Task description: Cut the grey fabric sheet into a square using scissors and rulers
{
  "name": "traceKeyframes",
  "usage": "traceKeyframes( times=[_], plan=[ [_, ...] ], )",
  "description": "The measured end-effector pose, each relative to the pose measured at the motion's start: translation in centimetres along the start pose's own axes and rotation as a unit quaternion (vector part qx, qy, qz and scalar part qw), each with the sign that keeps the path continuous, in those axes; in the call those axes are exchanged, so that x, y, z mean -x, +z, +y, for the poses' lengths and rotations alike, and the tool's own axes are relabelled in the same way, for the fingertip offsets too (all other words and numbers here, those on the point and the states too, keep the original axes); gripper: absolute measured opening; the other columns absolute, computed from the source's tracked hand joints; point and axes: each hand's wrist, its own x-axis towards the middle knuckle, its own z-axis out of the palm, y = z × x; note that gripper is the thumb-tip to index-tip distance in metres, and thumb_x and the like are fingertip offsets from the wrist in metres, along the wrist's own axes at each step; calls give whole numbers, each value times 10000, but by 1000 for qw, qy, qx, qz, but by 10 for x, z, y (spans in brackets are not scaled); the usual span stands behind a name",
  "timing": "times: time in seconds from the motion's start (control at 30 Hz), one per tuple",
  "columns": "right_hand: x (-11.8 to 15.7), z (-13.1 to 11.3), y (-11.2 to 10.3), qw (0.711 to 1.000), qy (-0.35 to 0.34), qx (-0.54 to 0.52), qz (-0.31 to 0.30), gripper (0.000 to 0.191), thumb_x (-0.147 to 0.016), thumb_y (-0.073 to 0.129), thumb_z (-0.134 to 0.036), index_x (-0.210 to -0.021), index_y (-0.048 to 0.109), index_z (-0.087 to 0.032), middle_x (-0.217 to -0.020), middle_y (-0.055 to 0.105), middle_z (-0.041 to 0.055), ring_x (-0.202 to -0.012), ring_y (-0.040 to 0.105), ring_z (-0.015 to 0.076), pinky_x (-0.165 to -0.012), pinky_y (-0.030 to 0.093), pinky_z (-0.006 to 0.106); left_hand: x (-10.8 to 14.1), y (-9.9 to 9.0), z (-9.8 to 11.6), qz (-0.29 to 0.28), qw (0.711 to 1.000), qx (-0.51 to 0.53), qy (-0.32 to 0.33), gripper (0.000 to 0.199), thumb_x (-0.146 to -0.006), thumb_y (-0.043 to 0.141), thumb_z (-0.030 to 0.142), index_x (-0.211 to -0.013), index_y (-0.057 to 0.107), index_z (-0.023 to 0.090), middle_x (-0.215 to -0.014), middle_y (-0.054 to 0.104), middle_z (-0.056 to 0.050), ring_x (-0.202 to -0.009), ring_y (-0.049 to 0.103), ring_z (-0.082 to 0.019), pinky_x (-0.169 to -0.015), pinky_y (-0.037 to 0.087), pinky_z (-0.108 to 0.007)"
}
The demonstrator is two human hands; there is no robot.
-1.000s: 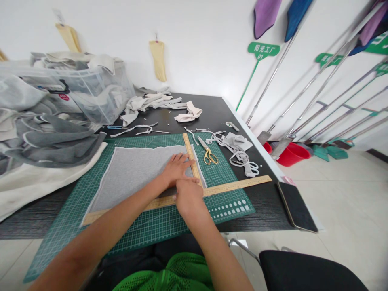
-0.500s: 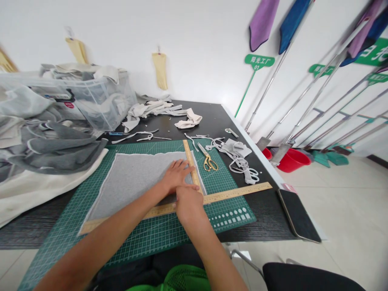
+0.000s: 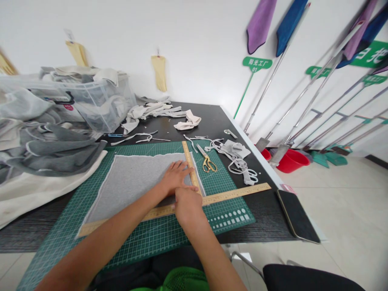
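A grey piece of fabric (image 3: pixel 136 173) with a pale edge lies flat on a green cutting mat (image 3: pixel 127 250). Along its near edge runs a long wooden ruler (image 3: pixel 236 195), and a shorter wooden ruler (image 3: pixel 188 155) meets it near the fabric's right side. My left hand (image 3: pixel 177 177) rests flat with fingers spread, pressing the fabric and touching the shorter ruler. My right hand (image 3: pixel 188 201) is closed over the long ruler near the corner where both meet; its fingertips are hidden, so what it grips cannot be seen. Gold-handled scissors (image 3: pixel 208 159) lie right of the shorter ruler.
Grey fabric scraps (image 3: pixel 236 149) and white-handled scissors (image 3: pixel 251 176) are on the right of the black table (image 3: pixel 209 115). A phone (image 3: pixel 298 216) lies at its right edge. At left, a clear plastic bin (image 3: pixel 100 101) overflows with cloth beside a pile of grey fabric (image 3: pixel 60 151).
The view has shifted very slightly. Both hands, the rulers and the fabric hold the same positions relative to each other.
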Motion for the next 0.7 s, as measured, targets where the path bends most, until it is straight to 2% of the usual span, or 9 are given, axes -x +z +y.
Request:
traceKeyframes(
  times=[0.7],
  plan=[
    [3,1,0,1000,-16,0,14,235,-935,627,-150,-1136,749,-157,-1139,791,145,-1068,751,263,-847,548,323,-1,-1,0,-1,1000,-9,4,801,-826,606,767,-1465,543,287,-1561,458,-112,-1477,346,-372,-1243,232,-574]
  ],
)
